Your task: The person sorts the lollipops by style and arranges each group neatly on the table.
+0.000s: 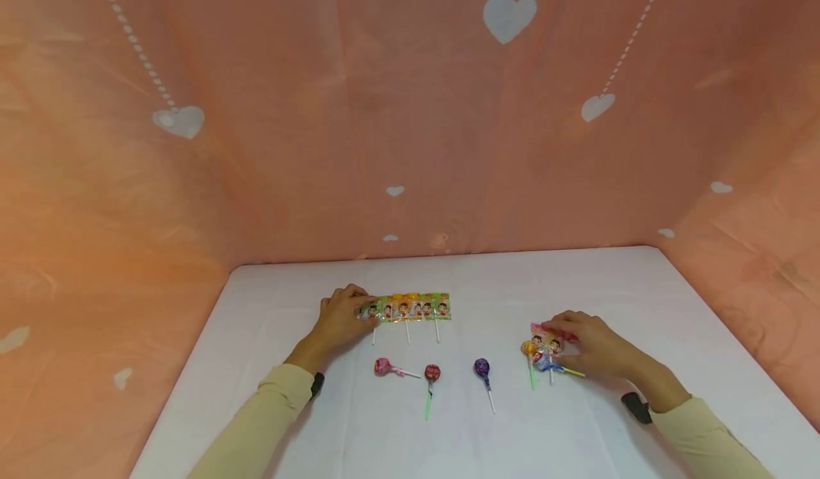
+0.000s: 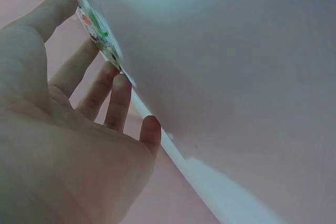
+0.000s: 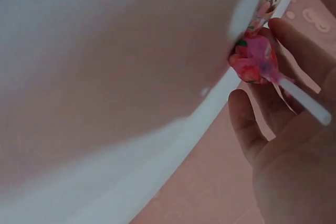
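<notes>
In the head view, several flat-wrapped lollipops (image 1: 404,308) lie side by side, sticks toward me. At their left end my left hand (image 1: 339,320) holds the green-wrapped lollipop (image 1: 373,311) between thumb and fingers; the left wrist view shows the fingertips at the wrapper's edge. Over on the right, my right hand (image 1: 594,344) holds a flat pink-wrapped lollipop (image 1: 537,337) by its wrapper, the thumb at the near side. A yellow lollipop (image 1: 529,348) and a blue lollipop (image 1: 543,362) lie close by. Under the right fingers is a round pink-red lollipop (image 3: 254,59), its stick toward the palm.
Between the hands, nearer to me, lie a pink lollipop (image 1: 382,366), a red lollipop (image 1: 432,373) with a green stick and a purple lollipop (image 1: 482,369). The white table (image 1: 397,450) meets an orange-pink backdrop (image 1: 410,137) with hearts behind and at both sides.
</notes>
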`<state>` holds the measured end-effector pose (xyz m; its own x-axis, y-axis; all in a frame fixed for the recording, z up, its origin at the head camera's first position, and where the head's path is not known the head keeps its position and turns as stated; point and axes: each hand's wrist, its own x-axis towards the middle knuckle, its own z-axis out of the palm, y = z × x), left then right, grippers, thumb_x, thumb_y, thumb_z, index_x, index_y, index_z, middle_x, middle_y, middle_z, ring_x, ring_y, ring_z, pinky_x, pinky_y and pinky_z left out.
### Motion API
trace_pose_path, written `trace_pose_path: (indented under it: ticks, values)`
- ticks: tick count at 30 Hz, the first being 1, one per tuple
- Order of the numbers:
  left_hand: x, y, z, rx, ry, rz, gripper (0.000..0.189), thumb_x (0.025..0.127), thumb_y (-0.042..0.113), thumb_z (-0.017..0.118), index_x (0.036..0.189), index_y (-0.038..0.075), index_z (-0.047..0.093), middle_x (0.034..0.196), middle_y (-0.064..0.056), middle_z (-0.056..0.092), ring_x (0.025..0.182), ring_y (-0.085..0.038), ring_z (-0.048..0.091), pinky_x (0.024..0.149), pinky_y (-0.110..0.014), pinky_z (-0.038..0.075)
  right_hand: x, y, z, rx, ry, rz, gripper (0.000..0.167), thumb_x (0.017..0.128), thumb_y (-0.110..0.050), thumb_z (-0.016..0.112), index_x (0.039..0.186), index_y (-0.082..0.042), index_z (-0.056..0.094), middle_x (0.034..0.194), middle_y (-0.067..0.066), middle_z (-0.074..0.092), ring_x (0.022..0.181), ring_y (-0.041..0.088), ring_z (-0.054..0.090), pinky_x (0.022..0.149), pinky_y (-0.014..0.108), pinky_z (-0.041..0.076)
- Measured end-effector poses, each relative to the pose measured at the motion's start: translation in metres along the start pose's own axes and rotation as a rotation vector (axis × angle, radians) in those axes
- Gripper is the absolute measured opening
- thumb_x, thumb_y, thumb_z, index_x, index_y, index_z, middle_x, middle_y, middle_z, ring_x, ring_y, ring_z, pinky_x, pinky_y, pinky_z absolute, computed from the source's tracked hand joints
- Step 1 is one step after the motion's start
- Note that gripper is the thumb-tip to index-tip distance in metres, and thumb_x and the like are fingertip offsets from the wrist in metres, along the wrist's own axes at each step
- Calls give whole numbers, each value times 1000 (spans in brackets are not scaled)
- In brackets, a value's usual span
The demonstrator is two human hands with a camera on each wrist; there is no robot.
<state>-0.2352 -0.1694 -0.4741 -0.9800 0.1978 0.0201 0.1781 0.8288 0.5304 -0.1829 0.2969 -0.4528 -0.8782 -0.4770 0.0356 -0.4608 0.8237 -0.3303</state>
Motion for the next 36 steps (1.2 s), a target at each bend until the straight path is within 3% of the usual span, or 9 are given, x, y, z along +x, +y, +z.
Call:
trace_pose_path:
  ticks: [20,36]
  values:
    - [-1,2,0,-11,16,7,47,85,33,75,128,17,68,128,-5,57,125,-29,47,105,-51,29,2,0,4,-7,4,37,55,77,-32,82,125,-12,66,117,3,62,112,27,56,93,46,40]
    - [3,-6,3,17,-10,11,50,84,35,75,131,19,67,128,-4,56,124,-29,46,104,-53,29,2,2,6,-34,31,64,54,76,-29,82,124,-10,67,120,9,64,117,36,57,99,55,34]
